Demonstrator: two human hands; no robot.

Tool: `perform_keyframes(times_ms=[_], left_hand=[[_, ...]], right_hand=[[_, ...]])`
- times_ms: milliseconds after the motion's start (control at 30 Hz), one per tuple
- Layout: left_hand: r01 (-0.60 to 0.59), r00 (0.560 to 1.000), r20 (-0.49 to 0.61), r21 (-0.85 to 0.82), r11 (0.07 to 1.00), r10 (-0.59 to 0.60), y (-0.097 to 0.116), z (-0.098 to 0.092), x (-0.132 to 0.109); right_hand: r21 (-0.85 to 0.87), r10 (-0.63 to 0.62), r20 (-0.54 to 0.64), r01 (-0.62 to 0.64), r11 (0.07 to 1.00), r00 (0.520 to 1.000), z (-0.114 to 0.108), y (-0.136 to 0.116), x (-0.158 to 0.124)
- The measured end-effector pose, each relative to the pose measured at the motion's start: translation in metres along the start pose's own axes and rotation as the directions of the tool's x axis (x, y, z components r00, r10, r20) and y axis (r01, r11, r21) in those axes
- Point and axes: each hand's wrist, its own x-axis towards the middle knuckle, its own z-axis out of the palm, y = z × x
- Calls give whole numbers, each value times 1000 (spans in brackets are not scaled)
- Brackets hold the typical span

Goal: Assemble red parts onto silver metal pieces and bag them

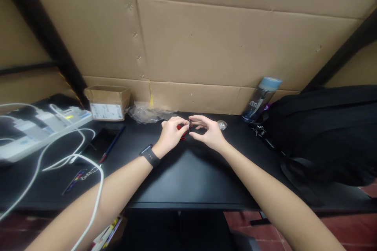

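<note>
Gripping small dark disc [190, 126] by rim: right hand [211, 132]; left hand [171, 133] narrowed at disc's left side, hold unclear.

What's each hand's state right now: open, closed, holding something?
Left hand: fingertips at the small dark piece; whether they grip it cannot be told.
Right hand: holding the small dark piece between thumb and fingers.

Free counter [188, 188] lies on the near side of the dark disc [190, 126], passable between the forearms [253, 172]. The left grip [182, 126] and right grip [194, 126] flank it. Leftward of it, crumpled plastic [145, 113] and a box [107, 102] obstruct; rightward, a clear dome [222, 125], then a bottle [259, 102].
</note>
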Motion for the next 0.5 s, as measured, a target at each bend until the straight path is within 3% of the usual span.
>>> perform_keyframes(times_ms=[200, 400, 500], left_hand=[[162, 986, 82, -243, 956, -146, -6, 3, 2], [159, 987, 82, -331, 930, -140, -9, 2, 4], [210, 976, 133, -401, 892, -170, -11, 3, 4]], right_hand=[[-186, -151, 38, 156, 970, 988, -3, -4, 0], [-14, 24, 5, -24, 1000, 1000, -1, 0, -1], [-26, 31, 24, -30, 999, 999, -3, 1, 0]])
